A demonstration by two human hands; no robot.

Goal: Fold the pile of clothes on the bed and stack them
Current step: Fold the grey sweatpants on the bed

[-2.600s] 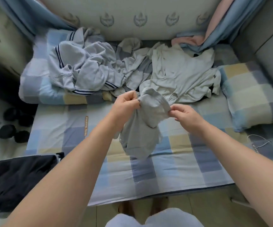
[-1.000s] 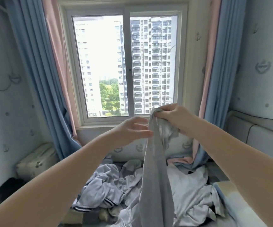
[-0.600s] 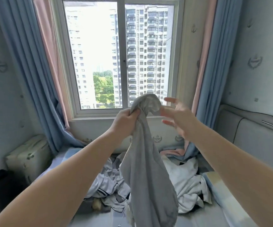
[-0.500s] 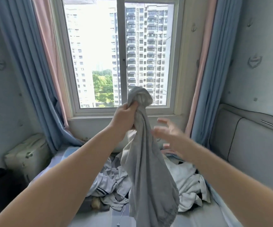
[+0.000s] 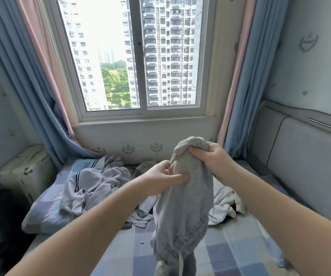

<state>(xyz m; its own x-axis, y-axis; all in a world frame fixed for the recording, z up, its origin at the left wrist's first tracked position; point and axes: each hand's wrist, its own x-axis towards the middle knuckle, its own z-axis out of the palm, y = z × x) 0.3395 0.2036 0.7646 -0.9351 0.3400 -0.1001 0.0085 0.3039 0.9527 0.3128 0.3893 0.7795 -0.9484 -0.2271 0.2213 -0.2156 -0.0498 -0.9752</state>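
A: Where is the grey garment (image 5: pixel 184 208)?
B: Hanging above the bed (image 5: pixel 232 253), in front of the pile (image 5: pixel 101 182). Right hand (image 5: pixel 210 159): fingers curled round its bunched top. Left hand (image 5: pixel 163 179): pinching an edge just below.
A: Why so high?
B: Likely so it drops straight and the person can find an edge before folding.

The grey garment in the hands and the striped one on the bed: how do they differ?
The grey garment hangs in the air, gripped by the left hand and the right hand; the striped garment lies crumpled on the bed. The grey garment is plain and darker; the striped garment is paler, with dark stripe trim. Both are unfolded.
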